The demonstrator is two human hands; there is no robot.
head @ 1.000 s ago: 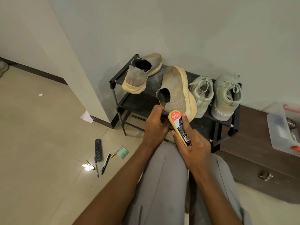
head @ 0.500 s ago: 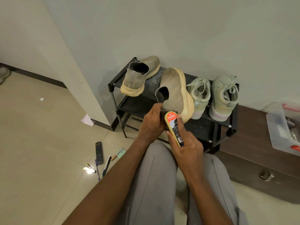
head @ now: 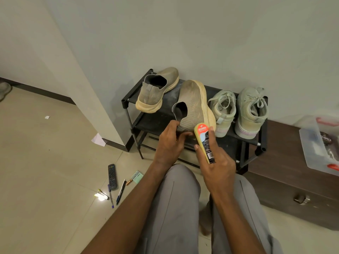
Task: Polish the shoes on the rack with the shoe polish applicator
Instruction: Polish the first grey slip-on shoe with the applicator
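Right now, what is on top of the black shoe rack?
On the shoe rack: a tan slip-on and two pale lace-up sneakers. The left hand tilts a second slip-on on edge; what lies beneath it is hidden.

Tan knit shoe (head: 192, 105) with cream sole in my left hand (head: 169, 143). Applicator (head: 203, 142) yellow, red top, black label, in my right hand (head: 218, 167). Rack (head: 260, 143) black. Laced pair (head: 238, 110) pale green-grey. My trousers (head: 176, 208) grey. Remote (head: 112, 176) black.
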